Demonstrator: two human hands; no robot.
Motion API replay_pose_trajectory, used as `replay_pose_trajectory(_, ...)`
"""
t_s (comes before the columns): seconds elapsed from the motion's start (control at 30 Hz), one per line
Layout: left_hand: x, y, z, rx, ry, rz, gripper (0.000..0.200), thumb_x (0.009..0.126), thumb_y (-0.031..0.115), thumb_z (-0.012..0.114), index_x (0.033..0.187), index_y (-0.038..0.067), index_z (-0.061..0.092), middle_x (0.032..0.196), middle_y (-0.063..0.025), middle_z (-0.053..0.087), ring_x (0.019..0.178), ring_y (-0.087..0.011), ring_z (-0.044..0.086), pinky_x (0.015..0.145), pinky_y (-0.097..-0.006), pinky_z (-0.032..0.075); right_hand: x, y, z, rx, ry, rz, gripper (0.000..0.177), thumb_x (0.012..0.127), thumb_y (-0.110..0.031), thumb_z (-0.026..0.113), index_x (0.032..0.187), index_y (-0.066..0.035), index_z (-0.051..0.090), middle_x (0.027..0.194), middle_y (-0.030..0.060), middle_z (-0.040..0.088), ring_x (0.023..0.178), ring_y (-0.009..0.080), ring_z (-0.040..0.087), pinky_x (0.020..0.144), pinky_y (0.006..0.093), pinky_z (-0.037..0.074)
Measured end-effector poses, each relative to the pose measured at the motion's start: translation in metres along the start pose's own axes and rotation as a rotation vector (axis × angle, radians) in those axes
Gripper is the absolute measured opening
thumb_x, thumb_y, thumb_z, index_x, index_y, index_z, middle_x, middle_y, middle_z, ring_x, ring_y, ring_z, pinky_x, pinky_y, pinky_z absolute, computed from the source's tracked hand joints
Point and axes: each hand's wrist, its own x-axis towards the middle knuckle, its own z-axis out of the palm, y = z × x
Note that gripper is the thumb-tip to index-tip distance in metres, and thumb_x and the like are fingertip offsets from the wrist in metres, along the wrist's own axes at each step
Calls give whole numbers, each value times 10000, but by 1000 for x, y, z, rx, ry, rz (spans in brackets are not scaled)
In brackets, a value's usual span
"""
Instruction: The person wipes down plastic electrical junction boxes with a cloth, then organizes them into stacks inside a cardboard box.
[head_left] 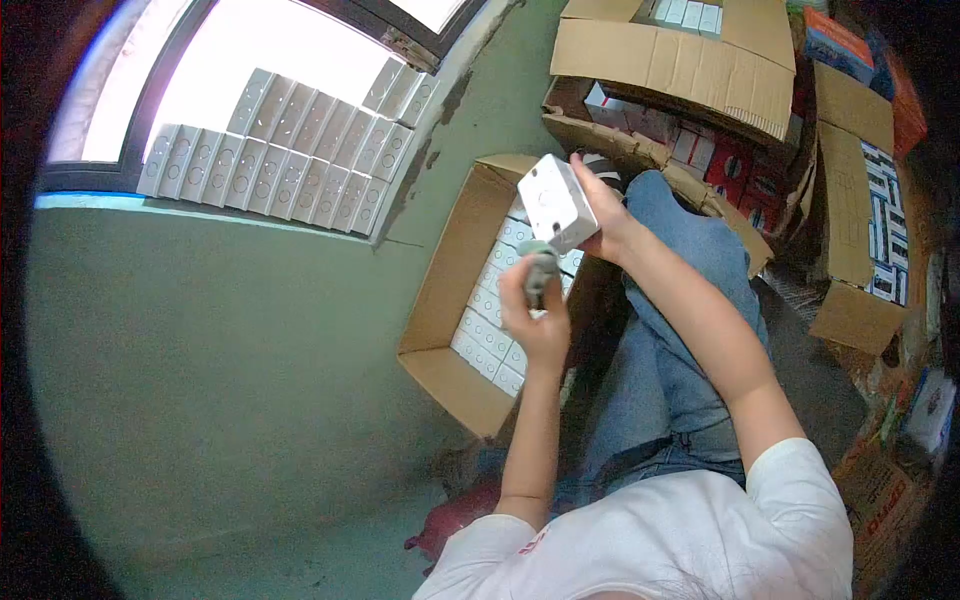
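Observation:
My right hand point(603, 215) is closed around a white plastic electrical back box point(555, 200), tilted, with a round mark on its face and dark holes along the edge. Just below it, my left hand point(538, 318) grips a bunched grey-green cloth point(542, 272), blurred, its top right at the box's lower corner. Beneath both hands stands an open cardboard box point(440, 270) holding rows of similar white boxes point(485, 335) with round marks. My hands and the raised back box hide part of those rows.
More white boxes point(270, 180) stand stacked on the window sill at the left, against the green wall point(230, 320). Open cartons point(670, 60) of packaged goods are at the back right, with another carton point(850, 190) beside them. My jeans-clad legs point(690, 270) are between.

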Motion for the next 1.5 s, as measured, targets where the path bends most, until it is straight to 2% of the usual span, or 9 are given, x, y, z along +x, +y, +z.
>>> replay_pose_trajectory(0.23,-1,-6,23,201,118,203,324,794,48,661,1092,3,544,968,-150,566,900,-318,566,815,-387,452,0,22,8,51,167,-9,645,991,-553,199,1267,-45,483,1090,167,620,971,353,632,874,461,528)
replay_pose_trajectory(0.43,9,1,44,225,-22,237,308,802,54,639,1097,9,560,941,-182,580,889,-353,579,820,-420,457,2,18,3,49,417,-66,625,975,-604,203,1130,-113,557,946,88,647,858,229,640,757,394,527)
replay_pose_trajectory(0.63,26,-4,47,244,149,-37,225,859,103,641,1046,-8,584,914,-176,648,782,-321,654,679,-371,510,-4,17,9,38,536,-174,631,979,-598,188,1112,-106,559,978,81,639,907,229,632,793,393,525)
replay_pose_trajectory(0.7,25,-7,49,195,163,-203,223,848,84,641,1045,-2,580,885,-169,653,773,-320,663,653,-368,511,-1,18,4,66,505,-221,619,982,-589,186,1153,-109,538,983,93,645,910,244,639,786,392,531)
replay_pose_trajectory(0.77,20,3,51,200,31,-16,253,832,87,651,1062,10,581,884,-176,657,798,-327,668,686,-376,517,9,23,-17,4,506,-233,625,981,-589,185,1175,-101,524,982,101,646,906,255,642,781,397,533)
replay_pose_trajectory(0.93,26,15,42,212,-113,116,265,799,61,673,1050,14,602,916,-173,665,822,-329,672,725,-367,521,-3,13,-7,26,171,3,690,963,-587,219,1315,-37,445,1261,353,502,1091,431,578,923,465,495)
replay_pose_trajectory(1.13,34,12,38,104,114,-167,217,791,5,637,1004,0,594,897,-155,652,807,-286,659,726,-364,504,-5,11,3,194,197,-57,709,955,-600,131,1291,-82,480,1185,269,590,1090,369,595,966,473,463)
replay_pose_trajectory(1.27,25,25,36,291,-193,149,162,841,16,619,997,-12,583,913,-113,638,860,-229,628,751,-347,487,-6,12,-1,217,118,-50,686,948,-606,200,1294,-82,476,1213,287,567,1045,383,611,917,466,502)
replay_pose_trajectory(1.5,45,22,31,-81,85,-83,197,926,120,618,1061,-12,564,1019,-91,619,922,-132,575,792,-264,471,-11,7,1,308,-88,-65,514,973,-443,348,1225,-37,537,1119,164,631,1032,315,627,904,429,523)
